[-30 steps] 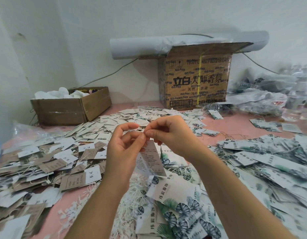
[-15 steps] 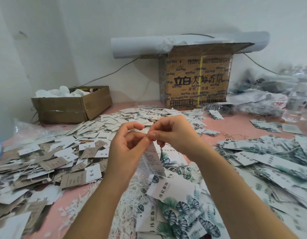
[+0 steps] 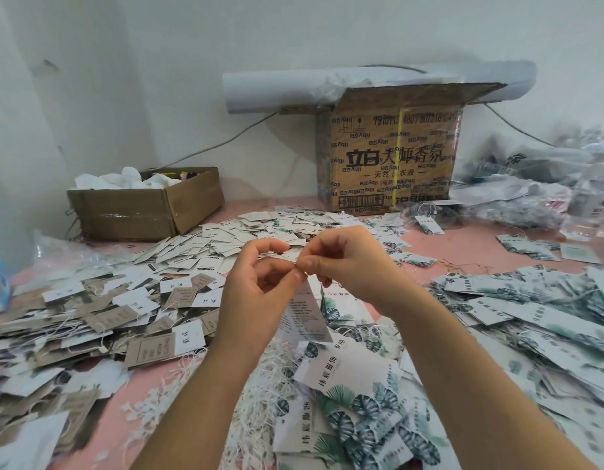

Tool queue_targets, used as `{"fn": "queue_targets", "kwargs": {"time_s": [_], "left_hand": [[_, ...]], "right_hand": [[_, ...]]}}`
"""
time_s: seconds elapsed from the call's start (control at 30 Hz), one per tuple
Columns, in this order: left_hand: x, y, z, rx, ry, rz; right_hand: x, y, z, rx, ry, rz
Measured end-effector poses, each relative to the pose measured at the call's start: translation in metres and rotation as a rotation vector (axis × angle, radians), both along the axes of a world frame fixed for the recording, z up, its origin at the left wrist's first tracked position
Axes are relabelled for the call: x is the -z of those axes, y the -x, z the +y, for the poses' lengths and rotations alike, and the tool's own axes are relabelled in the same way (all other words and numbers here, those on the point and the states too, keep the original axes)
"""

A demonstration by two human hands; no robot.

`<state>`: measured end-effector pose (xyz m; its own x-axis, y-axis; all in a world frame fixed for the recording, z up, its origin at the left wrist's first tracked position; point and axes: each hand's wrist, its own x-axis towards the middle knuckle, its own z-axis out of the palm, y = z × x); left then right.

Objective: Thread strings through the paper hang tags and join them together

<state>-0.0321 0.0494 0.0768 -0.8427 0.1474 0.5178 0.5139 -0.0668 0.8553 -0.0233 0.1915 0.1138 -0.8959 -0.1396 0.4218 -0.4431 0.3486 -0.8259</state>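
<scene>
— Where's the tag [image 3: 307, 313]?
— Hanging in the air above the near tabletop [image 3: 463, 245], over the loose piles.
— How do you hold it?
— My left hand [image 3: 256, 286] and right hand [image 3: 344, 262] both pinch its top edge, fingers curled.

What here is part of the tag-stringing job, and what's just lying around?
In the job: left hand and right hand pinching a hang tag; leaf-print tags; brown-and-white tags; white strings.
Lying about: printed carton; open brown box; paper roll; plastic bags.
</scene>
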Motion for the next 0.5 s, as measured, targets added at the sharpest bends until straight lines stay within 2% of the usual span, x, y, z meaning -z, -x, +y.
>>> {"fn": "queue_targets", "kwargs": {"time_s": [0.5], "left_hand": [[-0.0002,0.0015,-0.0019,-0.014,-0.036,0.036]], "right_hand": [[0.0012,0.0005,-0.0030,-0.048,0.104,-0.020]]}}
